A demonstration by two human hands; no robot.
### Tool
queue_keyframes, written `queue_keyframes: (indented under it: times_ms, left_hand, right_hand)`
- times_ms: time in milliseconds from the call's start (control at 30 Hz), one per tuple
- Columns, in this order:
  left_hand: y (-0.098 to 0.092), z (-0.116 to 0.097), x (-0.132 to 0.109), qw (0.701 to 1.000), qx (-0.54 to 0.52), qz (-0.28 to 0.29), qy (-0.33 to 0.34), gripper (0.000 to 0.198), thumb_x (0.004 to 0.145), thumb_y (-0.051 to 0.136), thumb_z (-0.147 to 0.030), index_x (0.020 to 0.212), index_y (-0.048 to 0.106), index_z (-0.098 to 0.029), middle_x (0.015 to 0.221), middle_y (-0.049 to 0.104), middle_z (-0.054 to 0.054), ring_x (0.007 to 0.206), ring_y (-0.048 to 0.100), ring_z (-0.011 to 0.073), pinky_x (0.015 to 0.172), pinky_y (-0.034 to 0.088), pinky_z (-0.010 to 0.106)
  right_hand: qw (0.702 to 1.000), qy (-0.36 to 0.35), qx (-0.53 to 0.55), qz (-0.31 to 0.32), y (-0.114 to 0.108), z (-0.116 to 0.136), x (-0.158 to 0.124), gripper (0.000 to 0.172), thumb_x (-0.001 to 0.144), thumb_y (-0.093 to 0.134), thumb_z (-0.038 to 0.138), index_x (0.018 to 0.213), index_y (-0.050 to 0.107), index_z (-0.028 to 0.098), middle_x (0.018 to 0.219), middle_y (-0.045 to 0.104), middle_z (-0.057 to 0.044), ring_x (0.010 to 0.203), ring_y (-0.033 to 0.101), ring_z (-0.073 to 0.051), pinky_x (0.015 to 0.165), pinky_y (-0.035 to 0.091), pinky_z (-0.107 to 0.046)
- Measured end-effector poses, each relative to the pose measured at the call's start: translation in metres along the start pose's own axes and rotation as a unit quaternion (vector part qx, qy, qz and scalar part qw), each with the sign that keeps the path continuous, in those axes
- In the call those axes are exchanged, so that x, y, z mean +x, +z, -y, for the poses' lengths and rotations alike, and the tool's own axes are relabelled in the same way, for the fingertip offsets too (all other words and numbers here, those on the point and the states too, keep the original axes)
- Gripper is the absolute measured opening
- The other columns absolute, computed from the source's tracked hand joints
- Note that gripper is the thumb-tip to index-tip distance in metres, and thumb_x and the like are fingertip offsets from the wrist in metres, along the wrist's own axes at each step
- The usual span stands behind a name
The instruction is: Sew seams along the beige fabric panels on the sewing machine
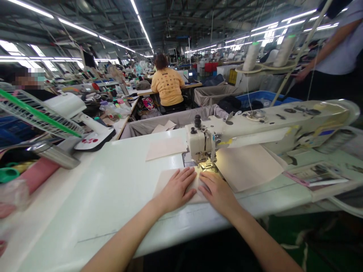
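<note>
Both my hands rest on a pale cream fabric piece [164, 181] in front of the sewing machine [198, 143]. My left hand [178, 189] lies flat on it, fingers stretched toward the machine's foot. On the right, my right hand [215, 189] presses the fabric near the lit needle plate [208, 166], its fingers slightly bent and spread. A second cream piece [166, 148] lies flat behind, left of the machine head. More cream fabric [249, 166] spreads under the machine arm. The foot's contact with the fabric is partly hidden by my fingers.
A white fan [93, 132] and a steel thermos [55, 154] stand at the left. Thread cones [252, 56] rise behind the machine. A grey cloth-lined bin [136, 126] adjoins the table's far edge. A tray [320, 175] sits right. A person in yellow [168, 85] sits ahead.
</note>
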State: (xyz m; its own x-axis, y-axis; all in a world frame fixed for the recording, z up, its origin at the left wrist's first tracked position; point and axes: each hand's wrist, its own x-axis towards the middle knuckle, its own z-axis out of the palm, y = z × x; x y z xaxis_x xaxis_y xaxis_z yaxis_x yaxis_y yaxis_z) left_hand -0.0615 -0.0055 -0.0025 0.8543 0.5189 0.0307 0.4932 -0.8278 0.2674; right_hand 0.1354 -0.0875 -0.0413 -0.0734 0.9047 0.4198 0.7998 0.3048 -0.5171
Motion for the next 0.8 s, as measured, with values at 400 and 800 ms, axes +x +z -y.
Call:
queue_keyframes:
  times_ms: [400, 800]
  left_hand:
    - [0.005, 0.006, 0.001, 1.000, 0.014, -0.014, 0.016, 0.054, 0.101, 0.049, -0.039, 0.151, 0.042, -0.020, 0.159, 0.037, 0.012, 0.148, 0.033, 0.0279, 0.120, 0.026, 0.052]
    - [0.000, -0.018, -0.015, 0.997, 0.032, 0.025, 0.072, 0.042, 0.105, 0.041, -0.026, 0.146, 0.048, -0.023, 0.156, 0.043, 0.008, 0.145, 0.038, 0.0272, 0.119, 0.030, 0.053]
  right_hand:
    - [1.000, 0.009, -0.013, 0.012, 0.000, 0.000, 0.001, 0.030, 0.093, 0.057, 0.019, 0.121, 0.066, 0.014, 0.129, 0.065, -0.016, 0.122, 0.059, -0.028, 0.109, 0.046, -0.048]
    - [0.996, -0.064, -0.049, -0.024, -0.016, 0.006, -0.034, 0.023, 0.098, 0.054, 0.022, 0.114, 0.069, 0.016, 0.118, 0.072, -0.013, 0.109, 0.067, -0.026, 0.096, 0.056, -0.044]
